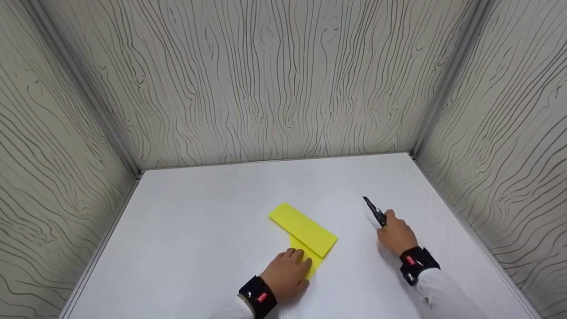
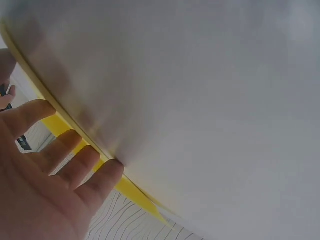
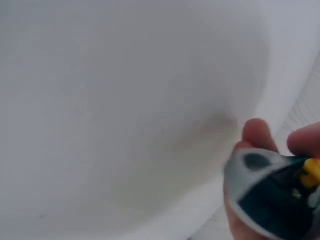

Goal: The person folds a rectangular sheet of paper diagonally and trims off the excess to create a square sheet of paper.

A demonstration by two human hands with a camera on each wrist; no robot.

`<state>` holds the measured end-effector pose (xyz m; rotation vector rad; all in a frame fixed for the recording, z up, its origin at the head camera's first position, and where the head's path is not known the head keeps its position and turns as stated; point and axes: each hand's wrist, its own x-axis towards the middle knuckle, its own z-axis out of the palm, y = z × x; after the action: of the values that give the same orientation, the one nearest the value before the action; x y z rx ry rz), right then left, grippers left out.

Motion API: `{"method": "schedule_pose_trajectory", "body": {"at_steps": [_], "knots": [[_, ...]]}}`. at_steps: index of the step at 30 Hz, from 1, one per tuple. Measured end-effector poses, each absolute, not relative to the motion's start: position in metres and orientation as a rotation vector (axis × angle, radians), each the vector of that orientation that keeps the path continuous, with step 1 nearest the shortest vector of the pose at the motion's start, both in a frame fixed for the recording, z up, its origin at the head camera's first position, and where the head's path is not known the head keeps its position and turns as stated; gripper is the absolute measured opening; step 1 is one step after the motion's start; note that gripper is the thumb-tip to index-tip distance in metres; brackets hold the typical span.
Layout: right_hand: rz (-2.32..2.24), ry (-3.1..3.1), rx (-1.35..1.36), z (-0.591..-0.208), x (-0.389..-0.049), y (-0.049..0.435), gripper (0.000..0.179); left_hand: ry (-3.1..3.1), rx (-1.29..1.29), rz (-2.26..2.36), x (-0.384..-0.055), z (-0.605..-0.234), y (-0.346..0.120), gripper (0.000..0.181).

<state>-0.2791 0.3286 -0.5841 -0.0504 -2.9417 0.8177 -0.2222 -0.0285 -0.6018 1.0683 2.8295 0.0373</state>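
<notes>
A yellow sheet of paper lies slantwise on the white table. Its upper part is a wide strip; a narrower part runs out below it, and whether the strip is folded over or separate I cannot tell. My left hand rests on the lower part, fingertips touching the paper. To the right, apart from the paper, my right hand grips a utility knife, its dark tip directed away from me. The right wrist view shows the knife's silver and dark green handle end.
The white table is bordered by wood-grain patterned panels at the back and both sides. Metal rails edge the tabletop. Both wrists wear black straps.
</notes>
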Motion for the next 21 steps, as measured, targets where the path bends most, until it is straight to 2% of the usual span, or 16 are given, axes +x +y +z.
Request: {"method": "schedule_pose_trajectory", "body": {"at_steps": [5, 9, 15, 17, 21], "knots": [[0.856, -2.972, 0.038, -0.583, -0.27, 0.316, 0.025, 2.843, 1.051, 0.072, -0.223, -0.602, -0.03, 0.051], [0.907, -2.999, 0.08, -0.581, -0.262, 0.303, 0.014, 2.871, 1.041, 0.084, -0.223, -0.602, -0.031, 0.048], [0.798, -3.11, 0.081, -0.578, -0.248, 0.285, 0.044, 2.929, 0.97, 0.103, -0.22, -0.605, -0.029, 0.05], [0.752, -3.127, 0.134, -0.578, -0.245, 0.28, 0.045, 2.957, 0.95, 0.091, -0.22, -0.605, -0.029, 0.051], [0.719, -3.152, 0.291, -0.582, -0.239, 0.275, 0.035, 2.992, 0.906, 0.049, -0.22, -0.603, -0.028, 0.055]]}}
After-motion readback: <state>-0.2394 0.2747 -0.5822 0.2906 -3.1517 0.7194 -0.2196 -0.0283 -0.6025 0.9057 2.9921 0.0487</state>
